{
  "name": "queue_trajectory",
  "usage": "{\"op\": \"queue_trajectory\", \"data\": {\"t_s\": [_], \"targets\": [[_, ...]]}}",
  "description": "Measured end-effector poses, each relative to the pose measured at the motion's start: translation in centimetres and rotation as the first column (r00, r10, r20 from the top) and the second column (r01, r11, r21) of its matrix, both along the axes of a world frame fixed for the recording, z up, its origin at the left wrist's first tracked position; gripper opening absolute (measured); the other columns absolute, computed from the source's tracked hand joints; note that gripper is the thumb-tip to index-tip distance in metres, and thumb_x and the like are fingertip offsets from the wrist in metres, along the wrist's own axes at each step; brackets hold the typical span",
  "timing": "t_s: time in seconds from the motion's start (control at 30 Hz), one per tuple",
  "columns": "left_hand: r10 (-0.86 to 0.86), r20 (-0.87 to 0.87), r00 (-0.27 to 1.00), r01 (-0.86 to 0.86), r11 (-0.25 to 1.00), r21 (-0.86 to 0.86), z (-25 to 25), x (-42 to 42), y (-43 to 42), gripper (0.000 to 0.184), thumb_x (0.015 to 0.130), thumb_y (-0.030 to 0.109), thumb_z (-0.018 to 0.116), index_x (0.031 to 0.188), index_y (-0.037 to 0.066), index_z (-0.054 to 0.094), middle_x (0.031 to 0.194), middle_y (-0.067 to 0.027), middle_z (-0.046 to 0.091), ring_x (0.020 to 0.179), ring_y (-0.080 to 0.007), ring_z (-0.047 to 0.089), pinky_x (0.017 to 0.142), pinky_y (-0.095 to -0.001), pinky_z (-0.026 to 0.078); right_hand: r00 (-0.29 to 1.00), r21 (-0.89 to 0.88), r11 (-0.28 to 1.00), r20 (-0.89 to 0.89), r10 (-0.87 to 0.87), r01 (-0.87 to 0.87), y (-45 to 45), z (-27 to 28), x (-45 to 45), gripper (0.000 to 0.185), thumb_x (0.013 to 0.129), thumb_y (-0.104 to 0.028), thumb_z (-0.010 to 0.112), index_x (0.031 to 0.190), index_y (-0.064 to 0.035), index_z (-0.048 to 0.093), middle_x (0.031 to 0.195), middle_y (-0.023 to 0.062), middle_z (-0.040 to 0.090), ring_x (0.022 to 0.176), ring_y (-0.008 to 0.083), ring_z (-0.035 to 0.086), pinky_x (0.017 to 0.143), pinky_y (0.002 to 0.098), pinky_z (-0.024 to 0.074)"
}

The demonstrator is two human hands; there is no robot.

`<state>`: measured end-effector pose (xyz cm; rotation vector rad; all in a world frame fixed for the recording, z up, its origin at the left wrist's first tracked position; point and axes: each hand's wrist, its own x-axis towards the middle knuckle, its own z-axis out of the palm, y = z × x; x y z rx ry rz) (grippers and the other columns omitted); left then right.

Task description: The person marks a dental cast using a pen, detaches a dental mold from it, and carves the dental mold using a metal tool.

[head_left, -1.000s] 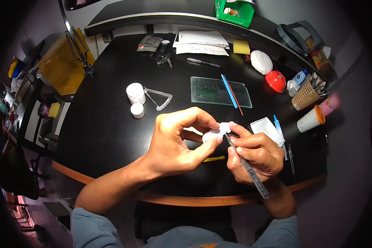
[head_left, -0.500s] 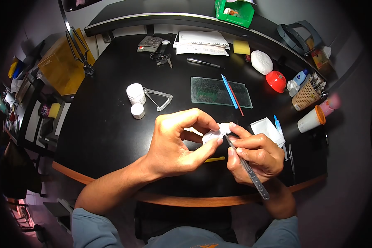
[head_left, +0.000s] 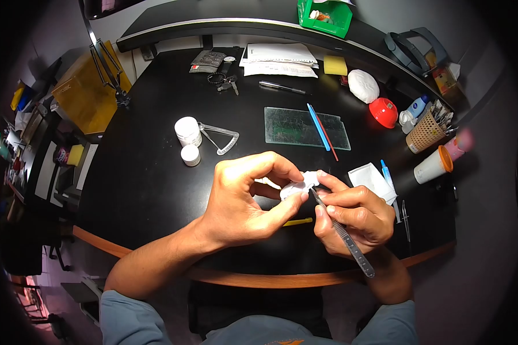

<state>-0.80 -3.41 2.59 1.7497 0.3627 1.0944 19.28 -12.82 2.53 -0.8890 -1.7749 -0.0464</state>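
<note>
White piece is held — yellow stick nearby, glass plate lying beyond.

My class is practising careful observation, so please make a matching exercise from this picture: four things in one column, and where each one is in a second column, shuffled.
Things
1. marked metal tool
2. white piece
3. glass plate
4. small jar

Places
A. underneath a blue stick and a red stick
B. beside a larger jar
C. held like a pencil in the right hand
D. pinched between thumb and finger of the left hand

Right pairs: 1-C, 2-D, 3-A, 4-B
</note>
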Motion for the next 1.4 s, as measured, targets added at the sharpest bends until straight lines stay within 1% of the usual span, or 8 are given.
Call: {"op": "queue_trajectory", "data": {"t_s": [0.13, 0.33, 0.47, 0.77, 0.87, 0.97, 1.07, 1.4], "targets": [[-0.004, -0.015, 1.0, 0.004, 1.0, 0.022, 0.12, -0.1, -0.01, 0.021, 0.088, -0.004, 0.084, 0.104, -0.007, 0.071, 0.1, -0.015, 0.077, 0.09, -0.0169, 0.078, 0.077, -0.0298, 0.069, 1.0, 0.01, 1.0, -0.002, 0.004, -0.004, 0.02, -0.07, 0.12, 0.019, 0.078, 0.009, 0.084, 0.086, 0.0007, 0.069, 0.089, 0.014, 0.073, 0.097, 0.0354, 0.082, 0.081, 0.0351, 0.071], [-0.006, -0.019, 1.0, 0.006, 1.0, -0.013, 0.12, -0.06, -0.1, 0.02, 0.089, -0.005, 0.084, 0.104, -0.007, 0.071, 0.099, -0.0148, 0.077, 0.089, -0.0168, 0.078, 0.076, -0.0295, 0.069, 1.0, 0.01, 1.0, 0.003, 0.008, -0.008, 0.09, -0.15, 0.14, 0.019, 0.078, 0.009, 0.084, 0.086, 0.0006, 0.069, 0.088, 0.014, 0.073, 0.097, 0.0353, 0.082, 0.079, 0.0343, 0.0709], [0.002, -0.018, 1.0, -0.002, 1.0, 0.016, 0.14, -0.06, -0.07, 0.02, 0.089, -0.005, 0.084, 0.104, -0.007, 0.071, 0.099, -0.0149, 0.077, 0.088, -0.0166, 0.078, 0.076, -0.0295, 0.069, 1.0, 0.008, 1.0, 0.001, 0.0, 0.0, 0.11, -0.1, 0.04, 0.019, 0.078, 0.009, 0.084, 0.086, 0.0003, 0.069, 0.087, 0.0141, 0.073, 0.097, 0.0353, 0.082, 0.077, 0.0338, 0.071], [-0.011, -0.01, 1.0, 0.011, 1.0, 0.025, 0.09, -0.06, -0.02, 0.02, 0.089, -0.004, 0.084, 0.104, -0.007, 0.071, 0.099, -0.0149, 0.077, 0.088, -0.0163, 0.078, 0.076, -0.0295, 0.068, 1.0, 0.016, 1.0, 0.009, 0.019, -0.019, 0.09, -0.19, 0.33, 0.02, 0.078, 0.009, 0.084, 0.089, 0.0007, 0.07, 0.091, 0.0158, 0.074, 0.099, 0.0375, 0.081, 0.076, 0.0337, 0.0709], [-0.008, -0.014, 1.0, 0.008, 1.0, 0.018, -0.02, -0.07, -0.03, 0.02, 0.089, -0.004, 0.084, 0.104, -0.007, 0.071, 0.099, -0.015, 0.077, 0.089, -0.0162, 0.078, 0.076, -0.0294, 0.068, 0.999, -0.013, 0.999, 0.033, 0.033, -0.032, -0.15, 0.15, 0.19, 0.017, 0.084, 0.013, 0.079, 0.09, 0.004, 0.065, 0.088, 0.0198, 0.071, 0.091, 0.0364, 0.081, 0.095, 0.05, 0.0676], [-0.002, -0.017, 1.0, 0.003, 1.0, 0.019, 0.04, -0.09, -0.02, 0.02, 0.089, -0.004, 0.084, 0.104, -0.007, 0.071, 0.1, -0.015, 0.077, 0.089, -0.0161, 0.078, 0.076, -0.0293, 0.068, 1.0, -0.001, 1.0, -0.002, 0.011, -0.011, 0.05, -0.02, 0.0, 0.018, 0.078, 0.009, 0.084, 0.084, 0.001, 0.07, 0.09, 0.0147, 0.075, 0.099, 0.0366, 0.082, 0.078, 0.0325, 0.0706], [-0.002, -0.013, 1.0, 0.002, 1.0, 0.028, -0.02, -0.01, -0.01, 0.02, 0.089, -0.004, 0.084, 0.104, -0.007, 0.071, 0.099, -0.0144, 0.076, 0.089, -0.016, 0.077, 0.075, -0.0289, 0.068, 1.0, -0.013, 1.0, -0.009, 0.005, -0.005, 0.05, 0.0, -0.07, 0.017, 0.079, 0.008, 0.084, 0.081, 0.0009, 0.069, 0.089, 0.0142, 0.075, 0.1, 0.0362, 0.082, 0.079, 0.032, 0.0704], [-0.003, -0.026, 1.0, 0.003, 1.0, 0.019, 0.16, -0.06, -0.1, 0.019, 0.089, -0.005, 0.083, 0.104, -0.007, 0.071, 0.097, -0.0133, 0.075, 0.085, -0.0153, 0.077, 0.072, -0.0267, 0.067, 1.0, -0.017, 1.0, -0.006, -0.016, 0.016, -0.18, 0.02, -0.09, 0.018, 0.078, 0.008, 0.085, 0.081, 0.0004, 0.069, 0.089, 0.0141, 0.075, 0.101, 0.0364, 0.081, 0.078, 0.0317, 0.0708]]}}
